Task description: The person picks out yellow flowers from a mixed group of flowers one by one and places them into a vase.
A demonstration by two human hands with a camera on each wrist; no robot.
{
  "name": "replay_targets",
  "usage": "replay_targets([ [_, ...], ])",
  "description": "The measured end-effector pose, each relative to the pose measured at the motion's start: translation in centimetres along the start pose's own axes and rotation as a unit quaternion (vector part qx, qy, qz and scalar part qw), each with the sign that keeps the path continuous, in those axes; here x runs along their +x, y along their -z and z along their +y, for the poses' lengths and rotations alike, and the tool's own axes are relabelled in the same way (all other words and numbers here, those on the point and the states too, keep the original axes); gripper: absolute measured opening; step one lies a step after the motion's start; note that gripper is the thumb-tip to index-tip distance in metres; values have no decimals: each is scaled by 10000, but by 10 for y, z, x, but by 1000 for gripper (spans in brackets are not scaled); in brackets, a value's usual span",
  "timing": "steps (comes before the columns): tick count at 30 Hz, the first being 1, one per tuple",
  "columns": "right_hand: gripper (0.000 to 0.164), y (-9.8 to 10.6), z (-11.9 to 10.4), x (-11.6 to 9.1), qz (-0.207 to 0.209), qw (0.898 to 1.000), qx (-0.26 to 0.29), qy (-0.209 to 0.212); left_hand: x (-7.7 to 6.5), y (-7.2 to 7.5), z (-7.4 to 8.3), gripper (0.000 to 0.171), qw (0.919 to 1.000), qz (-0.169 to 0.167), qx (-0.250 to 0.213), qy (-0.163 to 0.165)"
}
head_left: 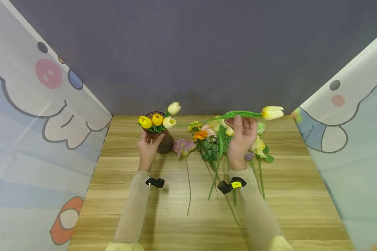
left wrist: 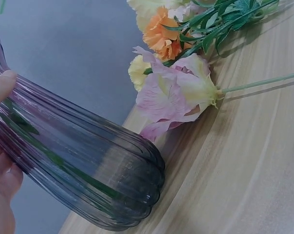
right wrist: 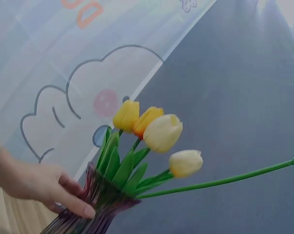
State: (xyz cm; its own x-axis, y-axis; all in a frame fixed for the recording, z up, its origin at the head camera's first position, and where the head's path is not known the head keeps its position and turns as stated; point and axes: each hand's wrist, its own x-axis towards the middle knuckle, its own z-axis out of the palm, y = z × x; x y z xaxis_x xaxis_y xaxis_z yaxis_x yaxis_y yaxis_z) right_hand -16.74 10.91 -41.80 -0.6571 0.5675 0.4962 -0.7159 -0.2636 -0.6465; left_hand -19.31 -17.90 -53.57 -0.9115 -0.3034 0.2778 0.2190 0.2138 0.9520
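At the back left of the counter [head_left: 119, 195], left hand [head_left: 147, 149] is clamped around the upper part of the ribbed purple glass vase [head_left: 165, 143], thumb on one side, fingers on the other. Vase stands about upright. Four tulips already in it: two yellow tulips [head_left: 145, 122] and two white tulips [right wrist: 162, 134], blooms above the rim, green leaves bunched at the mouth. Green stem visible through the glass in the left wrist view.

Right hand [head_left: 240, 143] pinches the long-stemmed tulip [head_left: 272, 113] by its leaves below the bloom. That one lies roughly level in the air over the loose flowers: white-and-yellow bloom out to the right, stem running left to the vase mouth. Stem tip meets the rim area; can't tell if it's inside.

Loose on the counter: pink flower [head_left: 183, 147] just beside the vase base, stem toward the person. Orange flower [head_left: 200, 135] in the middle pile, stems crossing. Pale yellow flower [head_left: 258, 146] to the right of the right hand, purple flower [head_left: 249, 156] next to it. Grey wall [head_left: 188, 52] behind.
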Motion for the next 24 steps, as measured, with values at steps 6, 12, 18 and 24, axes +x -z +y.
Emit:
replay_targets([
  [6,15,-11,6,1,-227,9996,140,58,0,0,-1,52,10000,-32,18,-24],
  [12,18,-21,16,-7,-815,9966,72,-59,0,1,-1,53,10000,-54,-44,49],
  [18,16,-43,25,-11,-1452,9880,-435,292,0,1,-2,52,10000,-9,5,92],
  [24,15,-68,33,-12,-2204,9605,-1581,619,1,0,-1,50,9999,11,36,103],
])
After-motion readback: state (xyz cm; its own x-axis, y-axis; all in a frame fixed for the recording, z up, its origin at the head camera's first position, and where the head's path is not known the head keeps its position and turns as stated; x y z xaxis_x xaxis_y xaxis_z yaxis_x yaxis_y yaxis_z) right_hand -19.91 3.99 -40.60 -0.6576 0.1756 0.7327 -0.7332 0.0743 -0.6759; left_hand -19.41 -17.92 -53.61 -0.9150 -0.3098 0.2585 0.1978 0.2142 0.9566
